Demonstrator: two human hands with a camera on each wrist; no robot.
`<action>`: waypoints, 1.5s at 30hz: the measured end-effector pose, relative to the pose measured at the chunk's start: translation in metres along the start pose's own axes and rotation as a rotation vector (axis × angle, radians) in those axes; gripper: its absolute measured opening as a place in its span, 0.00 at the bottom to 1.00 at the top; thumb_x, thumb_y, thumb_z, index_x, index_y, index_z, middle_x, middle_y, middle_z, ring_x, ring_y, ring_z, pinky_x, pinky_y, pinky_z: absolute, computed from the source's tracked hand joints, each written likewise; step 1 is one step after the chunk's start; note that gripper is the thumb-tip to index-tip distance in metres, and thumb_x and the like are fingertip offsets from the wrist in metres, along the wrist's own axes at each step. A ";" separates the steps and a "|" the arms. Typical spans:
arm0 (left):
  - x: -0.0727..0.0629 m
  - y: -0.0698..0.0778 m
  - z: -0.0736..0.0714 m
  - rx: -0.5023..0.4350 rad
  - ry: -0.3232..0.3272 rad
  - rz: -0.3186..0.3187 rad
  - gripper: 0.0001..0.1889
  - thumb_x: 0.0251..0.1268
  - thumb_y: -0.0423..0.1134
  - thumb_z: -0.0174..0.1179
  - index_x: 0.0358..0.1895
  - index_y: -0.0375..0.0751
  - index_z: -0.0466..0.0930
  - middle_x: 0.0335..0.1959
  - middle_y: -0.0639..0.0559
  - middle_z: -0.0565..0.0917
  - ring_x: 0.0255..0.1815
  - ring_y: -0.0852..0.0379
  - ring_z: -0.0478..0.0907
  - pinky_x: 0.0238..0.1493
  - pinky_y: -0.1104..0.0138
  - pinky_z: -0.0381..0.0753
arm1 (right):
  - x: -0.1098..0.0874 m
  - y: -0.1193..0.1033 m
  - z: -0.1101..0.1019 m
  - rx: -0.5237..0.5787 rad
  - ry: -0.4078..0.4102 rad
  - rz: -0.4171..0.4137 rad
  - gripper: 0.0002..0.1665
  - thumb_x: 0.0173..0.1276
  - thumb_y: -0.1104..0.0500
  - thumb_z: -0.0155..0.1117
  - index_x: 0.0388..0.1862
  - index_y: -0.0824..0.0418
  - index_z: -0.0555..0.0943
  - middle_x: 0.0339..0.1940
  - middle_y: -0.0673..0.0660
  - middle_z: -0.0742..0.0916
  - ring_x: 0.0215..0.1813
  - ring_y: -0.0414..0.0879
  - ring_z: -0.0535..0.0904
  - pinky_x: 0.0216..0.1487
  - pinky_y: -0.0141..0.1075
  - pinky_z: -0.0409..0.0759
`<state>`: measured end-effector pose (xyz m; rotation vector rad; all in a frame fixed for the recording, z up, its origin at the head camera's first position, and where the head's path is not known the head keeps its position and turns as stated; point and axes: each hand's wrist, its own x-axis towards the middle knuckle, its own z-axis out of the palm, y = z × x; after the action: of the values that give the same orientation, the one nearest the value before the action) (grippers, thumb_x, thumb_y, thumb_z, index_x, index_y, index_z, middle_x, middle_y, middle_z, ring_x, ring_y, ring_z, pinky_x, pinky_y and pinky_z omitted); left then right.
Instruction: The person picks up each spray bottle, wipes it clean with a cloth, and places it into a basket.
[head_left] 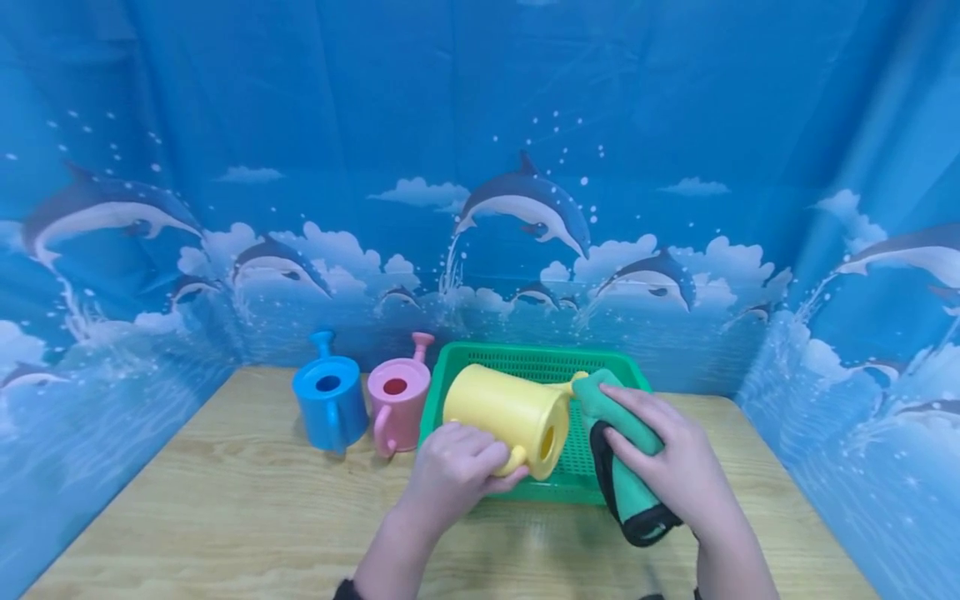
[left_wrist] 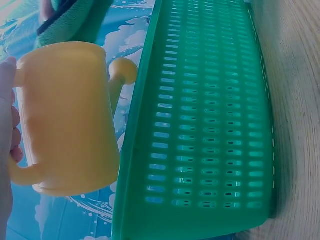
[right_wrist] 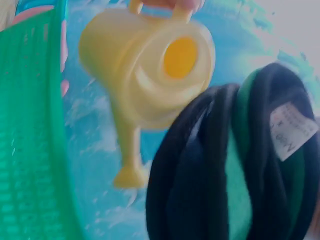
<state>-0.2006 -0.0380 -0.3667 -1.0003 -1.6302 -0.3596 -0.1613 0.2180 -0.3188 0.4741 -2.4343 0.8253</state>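
Note:
A yellow watering can (head_left: 498, 404) is tipped on its side above the green basket (head_left: 536, 492), its round opening turned toward the right. My left hand (head_left: 461, 467) grips it by the handle. In my right hand (head_left: 678, 462) is a folded green cloth (head_left: 626, 467) with black edging, pinched between thumb and fingers. The upper end of the cloth overlaps the can's spout tip in the head view. The right wrist view shows the folds of the cloth (right_wrist: 240, 185) with a white label, beside the can's spout (right_wrist: 130, 150).
Left of the basket, a blue watering can (head_left: 330, 404) and a pink watering can (head_left: 401, 400) stand upright on the wooden table (head_left: 262, 508). A blue dolphin-print curtain (head_left: 480, 208) hangs behind and along both sides.

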 end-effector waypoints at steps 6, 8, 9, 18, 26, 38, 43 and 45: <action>-0.001 0.003 0.004 0.001 0.002 0.014 0.23 0.71 0.54 0.52 0.16 0.51 0.67 0.10 0.62 0.68 0.12 0.66 0.63 0.20 0.79 0.61 | -0.008 -0.026 -0.003 -0.156 0.135 -0.135 0.33 0.53 0.61 0.75 0.60 0.43 0.79 0.53 0.60 0.85 0.47 0.58 0.84 0.39 0.53 0.82; -0.001 0.004 0.005 0.002 0.011 0.022 0.23 0.71 0.54 0.52 0.16 0.51 0.67 0.10 0.63 0.69 0.12 0.66 0.63 0.20 0.79 0.62 | -0.006 -0.036 -0.005 -0.216 0.141 -0.167 0.33 0.52 0.59 0.76 0.59 0.43 0.80 0.52 0.60 0.85 0.42 0.56 0.86 0.32 0.48 0.82; -0.001 0.004 0.005 0.005 0.016 0.026 0.23 0.71 0.54 0.51 0.16 0.51 0.67 0.10 0.63 0.69 0.12 0.66 0.63 0.19 0.79 0.61 | -0.003 -0.041 -0.006 -0.245 0.129 -0.183 0.33 0.52 0.58 0.76 0.59 0.42 0.80 0.52 0.59 0.85 0.40 0.55 0.86 0.30 0.46 0.82; 0.002 0.005 0.006 0.026 -0.003 0.022 0.22 0.70 0.52 0.52 0.16 0.51 0.69 0.10 0.63 0.68 0.11 0.66 0.62 0.19 0.80 0.60 | 0.031 -0.081 -0.009 -0.472 -0.092 -0.391 0.27 0.53 0.46 0.76 0.55 0.42 0.82 0.50 0.57 0.87 0.40 0.51 0.86 0.19 0.29 0.71; -0.001 0.008 0.006 0.061 -0.026 0.049 0.20 0.68 0.55 0.55 0.18 0.52 0.71 0.11 0.63 0.70 0.12 0.66 0.65 0.20 0.79 0.60 | 0.044 -0.100 -0.006 -0.647 -0.305 -0.387 0.23 0.56 0.42 0.72 0.52 0.41 0.84 0.48 0.54 0.87 0.34 0.48 0.84 0.15 0.27 0.64; 0.001 0.008 0.004 0.163 0.103 0.102 0.19 0.66 0.52 0.54 0.17 0.50 0.70 0.10 0.62 0.68 0.10 0.66 0.64 0.17 0.79 0.58 | 0.051 -0.117 0.002 -0.755 -0.364 -0.389 0.23 0.57 0.38 0.71 0.51 0.40 0.84 0.46 0.51 0.87 0.30 0.46 0.81 0.21 0.33 0.75; 0.005 0.007 0.000 0.171 0.131 0.126 0.19 0.66 0.51 0.55 0.17 0.50 0.72 0.11 0.63 0.71 0.12 0.67 0.67 0.17 0.79 0.60 | 0.057 -0.123 0.007 -0.737 -0.375 -0.405 0.21 0.57 0.40 0.71 0.50 0.40 0.85 0.45 0.51 0.87 0.28 0.46 0.80 0.20 0.33 0.74; 0.006 0.008 0.000 0.162 0.139 0.142 0.19 0.67 0.51 0.54 0.18 0.50 0.72 0.13 0.63 0.74 0.13 0.67 0.68 0.18 0.79 0.61 | 0.061 -0.127 0.010 -0.740 -0.416 -0.395 0.20 0.59 0.41 0.70 0.51 0.39 0.84 0.45 0.50 0.86 0.28 0.46 0.78 0.21 0.33 0.74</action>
<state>-0.1951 -0.0308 -0.3632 -0.9408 -1.4308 -0.1930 -0.1537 0.1067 -0.2330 0.8381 -2.6384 -0.3779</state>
